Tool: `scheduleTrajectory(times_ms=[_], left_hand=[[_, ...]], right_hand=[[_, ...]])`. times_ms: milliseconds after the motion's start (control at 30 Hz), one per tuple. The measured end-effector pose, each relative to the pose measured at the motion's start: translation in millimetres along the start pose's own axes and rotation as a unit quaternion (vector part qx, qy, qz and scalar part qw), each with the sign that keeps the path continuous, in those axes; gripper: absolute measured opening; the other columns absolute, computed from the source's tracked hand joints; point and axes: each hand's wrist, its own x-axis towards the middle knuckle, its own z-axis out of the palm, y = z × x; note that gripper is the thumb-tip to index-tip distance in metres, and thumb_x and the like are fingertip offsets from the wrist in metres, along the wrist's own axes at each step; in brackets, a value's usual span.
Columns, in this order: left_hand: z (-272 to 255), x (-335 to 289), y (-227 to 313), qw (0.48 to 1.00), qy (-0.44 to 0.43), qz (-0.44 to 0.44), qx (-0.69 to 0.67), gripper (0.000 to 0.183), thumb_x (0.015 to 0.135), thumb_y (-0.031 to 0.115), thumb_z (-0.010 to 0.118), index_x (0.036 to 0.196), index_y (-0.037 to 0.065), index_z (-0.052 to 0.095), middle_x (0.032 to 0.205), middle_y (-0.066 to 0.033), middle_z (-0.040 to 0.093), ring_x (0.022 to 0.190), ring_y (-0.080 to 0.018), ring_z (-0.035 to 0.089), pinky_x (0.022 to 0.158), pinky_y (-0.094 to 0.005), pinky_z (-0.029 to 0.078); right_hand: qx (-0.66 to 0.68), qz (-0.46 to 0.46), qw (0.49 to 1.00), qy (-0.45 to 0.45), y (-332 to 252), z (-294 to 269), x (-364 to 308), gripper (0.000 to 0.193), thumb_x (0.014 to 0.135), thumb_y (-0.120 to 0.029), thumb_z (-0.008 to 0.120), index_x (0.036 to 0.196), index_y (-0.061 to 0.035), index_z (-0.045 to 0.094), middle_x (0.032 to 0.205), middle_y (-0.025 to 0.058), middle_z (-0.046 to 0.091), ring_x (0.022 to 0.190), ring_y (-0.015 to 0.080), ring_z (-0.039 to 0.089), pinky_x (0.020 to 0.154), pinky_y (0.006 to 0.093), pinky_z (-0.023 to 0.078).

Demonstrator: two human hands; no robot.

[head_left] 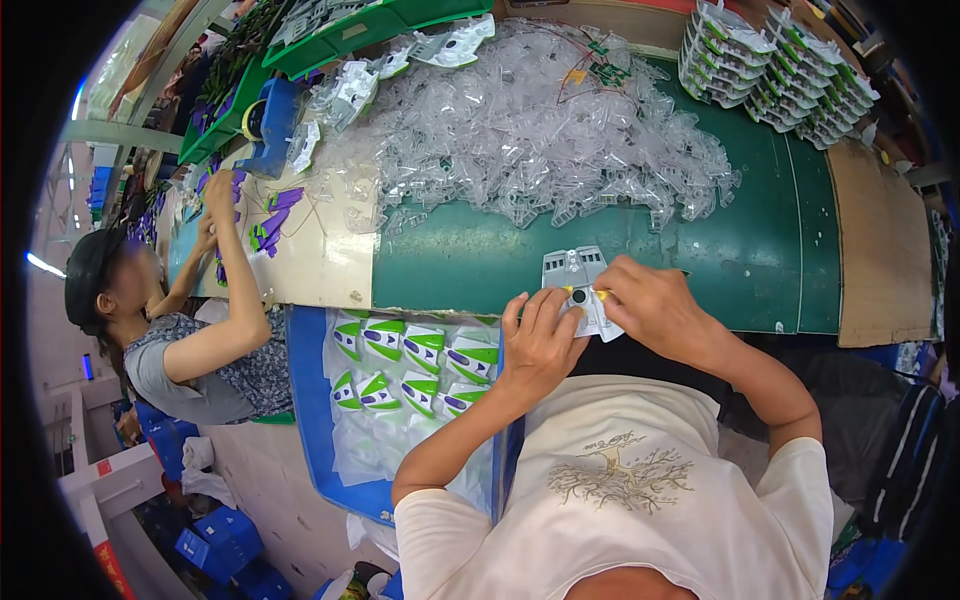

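Observation:
At the front edge of the green tabletop, a light grey plastic shell (573, 262) with slotted vents and a dark round hole is between my two hands. My left hand (543, 345) grips its left and near side, fingers curled over it. On the opposite side my right hand (655, 305) is closed, thumb and fingers pinched at the shell's right edge. Small yellow coverings show at some fingertips of both hands. Whether a small piece is inside the right pinch is hidden. Beyond the shell lies a big heap of clear plastic parts (540, 120).
Stacked grey-green shells (725, 60) stand at the back right, beside cardboard (880, 240). Wires lie on the heap. A blue bin (315, 400) of white-green parts is below the table at left. A co-worker (190, 330) handles purple-green pieces (270, 225) near a blue tape dispenser (275, 125).

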Motion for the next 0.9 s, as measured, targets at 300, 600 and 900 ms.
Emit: scheduleTrajectory(times_ms=[300,600,900], left_hand=[[-29.7,31.6,-30.2,0.967,-0.059,0.022,-0.246,0.034,0.070,0.020,0.084,0.095,0.004,0.067,0.105,-0.0145,0.063,0.096,-0.0325,0.061,0.085,-0.0421,0.051],[-11.5,95.0,-108.4,0.946,0.178,-0.192,-0.192,0.034,0.081,-0.006,0.067,0.113,-0.001,0.055,0.100,-0.0147,0.058,0.082,-0.0234,0.062,0.073,-0.0332,0.051],[-33.2,24.6,-102.3,0.995,0.092,-0.009,-0.041,0.038,0.083,-0.010,0.060,0.119,0.001,0.060,0.099,-0.0157,0.064,0.089,-0.0342,0.061,0.076,-0.0409,0.050]], right_hand=[[-0.129,-0.086,0.985,-0.080,4.8,9.4,6.0,0.014,0.074,0.001,0.063,0.087,0.0010,0.058,0.086,0.0124,0.055,0.074,0.0290,0.065,0.059,0.0415,0.052],[-0.149,-0.048,0.985,-0.079,-5.5,9.6,2.2,0.020,0.073,0.005,0.063,0.093,0.0019,0.060,0.091,0.0134,0.055,0.074,0.0291,0.065,0.061,0.0409,0.053],[-0.132,-0.052,0.987,-0.071,-0.7,-1.4,-7.2,0.024,0.073,0.005,0.062,0.097,0.0036,0.061,0.093,0.0130,0.056,0.076,0.0284,0.064,0.062,0.0407,0.053]])
